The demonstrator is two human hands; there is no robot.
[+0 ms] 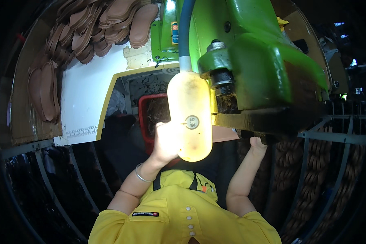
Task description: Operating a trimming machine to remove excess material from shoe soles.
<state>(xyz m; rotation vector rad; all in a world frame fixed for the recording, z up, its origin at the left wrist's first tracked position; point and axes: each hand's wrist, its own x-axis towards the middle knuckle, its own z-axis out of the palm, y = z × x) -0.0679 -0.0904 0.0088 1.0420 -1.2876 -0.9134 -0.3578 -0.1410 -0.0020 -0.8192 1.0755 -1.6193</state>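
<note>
Nearest the camera: yellow shirt (pixel 179 215) with a row of white buttons, both forearms rising from it toward the machine.

Left hand (pixel 166 140), a silver bangle (pixel 142 175) at the wrist, is raised up behind the lit work lamp (pixel 190 116). Glare washes out the fingers; whether the grip is spread or pressed together cannot be told, nor whether it holds anything. The lamp is a pale yellow, rounded housing, hanging from a blue flexible stem (pixel 186 28) and sitting just in front of the hand.

Right hand (pixel 257 143) reaches up under the dark lower edge of the green machine (pixel 256 61). Its fingers are hidden behind the machine's underside, so the grip state cannot be told there either.

Behind the left hand: a red bin (pixel 144 118) with dark contents, set below the machine. A pale brown flat piece (pixel 225 134) shows at the machine's underside between the lamp and the right hand.

Further out, left: white worktop (pixel 87 93) with a yellow edge. Brown shoe insoles (pixel 105 24) lie stacked along its far side, more of them at the far left (pixel 44 89).

Right side: metal rack bars (pixel 333 136), with stacked brown ring-shaped pieces (pixel 313 175) hanging in columns behind them.
</note>
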